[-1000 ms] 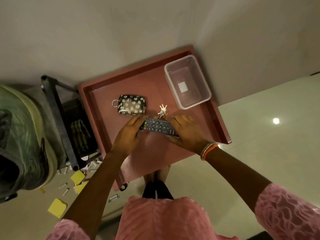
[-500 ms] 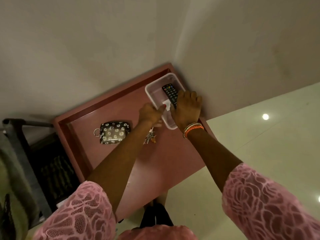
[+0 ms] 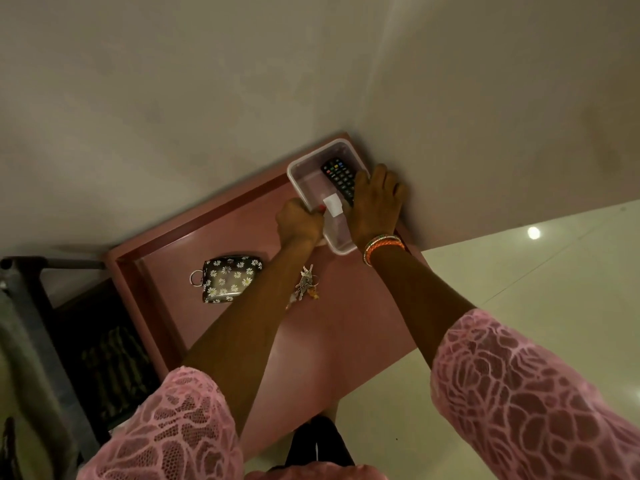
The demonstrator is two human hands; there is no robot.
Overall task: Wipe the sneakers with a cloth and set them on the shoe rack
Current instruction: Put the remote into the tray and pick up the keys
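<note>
Right hand (image 3: 375,199) is laying flat fingers on the remote (image 3: 339,176), seating it inside the clear tub (image 3: 304,188); left hand (image 3: 299,223) is curling over the rim, steadying it.

A pink table (image 3: 214,237) with a raised rim stands in the corner against the wall. A clear plastic box (image 3: 301,180) sits on it at the far corner, between the left hand (image 3: 299,223) and the right hand (image 3: 375,202), with a black remote (image 3: 339,176) lying inside it, just ahead of the right hand's fingers. A bunch of keys (image 3: 306,284) lies on the tabletop between the two forearms, nearer the left one. A dark daisy-print pouch (image 3: 228,278) lies left of the left forearm, apart from the keys.
</note>
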